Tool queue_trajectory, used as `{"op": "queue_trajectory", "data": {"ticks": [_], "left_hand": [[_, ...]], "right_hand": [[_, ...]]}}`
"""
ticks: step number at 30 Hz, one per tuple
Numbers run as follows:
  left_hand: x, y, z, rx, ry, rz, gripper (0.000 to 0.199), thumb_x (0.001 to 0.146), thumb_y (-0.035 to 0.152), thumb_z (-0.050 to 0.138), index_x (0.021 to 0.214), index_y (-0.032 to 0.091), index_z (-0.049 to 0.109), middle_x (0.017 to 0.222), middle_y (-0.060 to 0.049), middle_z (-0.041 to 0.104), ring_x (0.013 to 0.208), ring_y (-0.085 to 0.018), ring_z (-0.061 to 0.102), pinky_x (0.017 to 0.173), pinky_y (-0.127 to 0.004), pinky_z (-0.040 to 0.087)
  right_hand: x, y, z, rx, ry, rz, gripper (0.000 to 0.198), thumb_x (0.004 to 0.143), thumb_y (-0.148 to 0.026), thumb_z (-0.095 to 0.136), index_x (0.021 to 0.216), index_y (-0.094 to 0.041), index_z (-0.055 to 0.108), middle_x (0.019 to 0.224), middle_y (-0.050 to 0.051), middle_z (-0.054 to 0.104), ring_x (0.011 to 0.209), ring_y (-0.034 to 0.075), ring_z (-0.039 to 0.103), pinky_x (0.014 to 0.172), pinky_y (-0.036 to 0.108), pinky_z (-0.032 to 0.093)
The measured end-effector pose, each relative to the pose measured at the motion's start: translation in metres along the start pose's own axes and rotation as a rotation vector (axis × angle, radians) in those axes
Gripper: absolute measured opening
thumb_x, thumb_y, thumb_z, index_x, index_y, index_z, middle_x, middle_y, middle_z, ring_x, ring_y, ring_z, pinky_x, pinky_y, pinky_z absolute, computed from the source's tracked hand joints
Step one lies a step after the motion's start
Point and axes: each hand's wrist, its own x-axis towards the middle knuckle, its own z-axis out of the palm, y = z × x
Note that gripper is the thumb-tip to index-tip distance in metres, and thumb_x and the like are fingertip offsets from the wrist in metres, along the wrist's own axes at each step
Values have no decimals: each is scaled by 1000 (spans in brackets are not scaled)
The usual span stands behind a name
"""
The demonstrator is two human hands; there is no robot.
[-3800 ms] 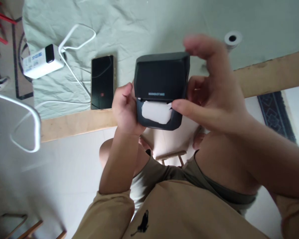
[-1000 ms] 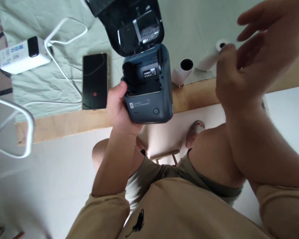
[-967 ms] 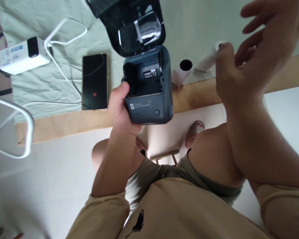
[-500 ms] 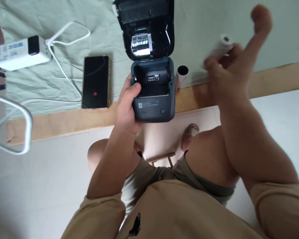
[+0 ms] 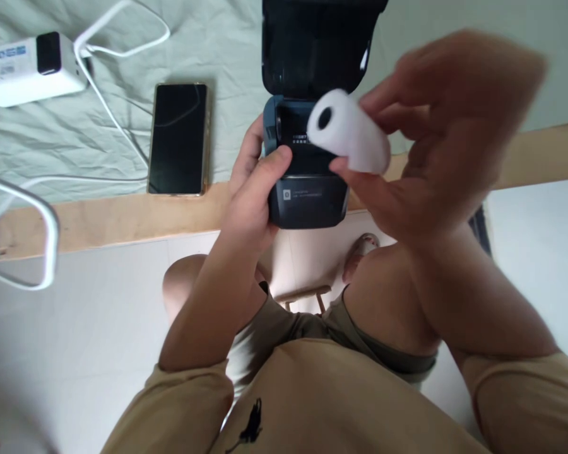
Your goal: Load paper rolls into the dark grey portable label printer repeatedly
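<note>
Head view: the left hand (image 5: 253,186) grips the dark printer (image 5: 307,207) by its left side, the lid (image 5: 315,50) raised and the bay (image 5: 310,165) exposed; the right hand (image 5: 442,139) pinches a tilted white paper roll (image 5: 357,135) in front of the bay's right part, contact unclear; a phone (image 5: 178,139) lies on the green cloth (image 5: 230,44), left of the printer

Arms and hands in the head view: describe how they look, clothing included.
Short, loose tan sleeves cover the upper arms, with no markings visible on them. Below, the forearms are bare. The left hand and right hand wear no gloves; the right is blurred. No watch or bracelet shows.
</note>
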Motion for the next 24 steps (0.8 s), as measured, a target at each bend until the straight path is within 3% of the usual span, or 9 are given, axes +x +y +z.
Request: {"op": "queue_trajectory", "data": {"ticks": [2,6,11,14,16,18,20,22,24], "left_hand": [[-1,0,1,45,-12,9,25,86,26,61,111,24,59,104,0,67,125,-21,58,107,-33,48],[-3,0,-1,112,-22,7,29,84,36,65,112,27,59,119,-1,65,131,-22,53,108,-32,46],[0,0,-3,109,-20,5,32,86,42,61,114,26,58,113,-1,66,131,-23,52,108,-31,44],[0,2,-3,54,-60,11,28,85,41,61,108,25,60,99,-1,65,109,-21,61,99,-30,48],[-1,3,-4,60,-65,-8,25,82,29,62,107,26,59,92,2,64,94,-16,63,89,-28,50],[-2,2,-7,97,-48,-14,33,78,19,64,109,27,58,93,3,64,90,-14,63,84,-27,50],[-1,-1,-12,131,-50,-5,48,71,17,69,116,28,57,105,2,65,99,-17,65,87,-29,50],[0,-4,-17,140,-95,5,70,64,18,75,128,31,50,118,0,63,108,-21,65,90,-33,52],[0,-6,-21,150,-145,-1,89,61,18,77,139,35,38,124,0,62,110,-24,66,90,-36,53]], "right_hand": [[3,-2,8,-241,-5,-193,25,70,-29,77,87,-26,59,99,1,68,102,24,64,90,43,52],[9,-3,11,-581,-87,-461,8,86,-17,58,82,-23,55,94,-1,72,97,18,69,83,36,54],[7,3,9,-549,-39,-654,6,87,-24,59,81,-23,60,103,-1,72,98,18,69,82,36,53],[1,4,11,-485,-57,-824,9,84,-30,66,81,-23,61,89,-2,70,90,20,67,77,38,51],[-3,1,10,-444,-124,-882,14,84,-35,67,81,-22,62,87,-2,71,94,21,67,79,39,51],[-5,-1,6,-412,-117,-823,13,86,-34,63,85,-21,62,91,-2,71,97,18,66,85,38,51],[-4,-3,0,-377,-35,-655,10,88,-29,59,95,-22,61,99,-1,68,101,15,64,83,33,52],[-1,-2,-6,-349,69,-445,20,90,-28,56,110,-24,57,115,0,63,116,18,58,69,26,50],[2,1,-8,-257,61,-264,35,90,-31,55,125,-29,47,132,-1,54,130,23,50,56,22,44]]}}
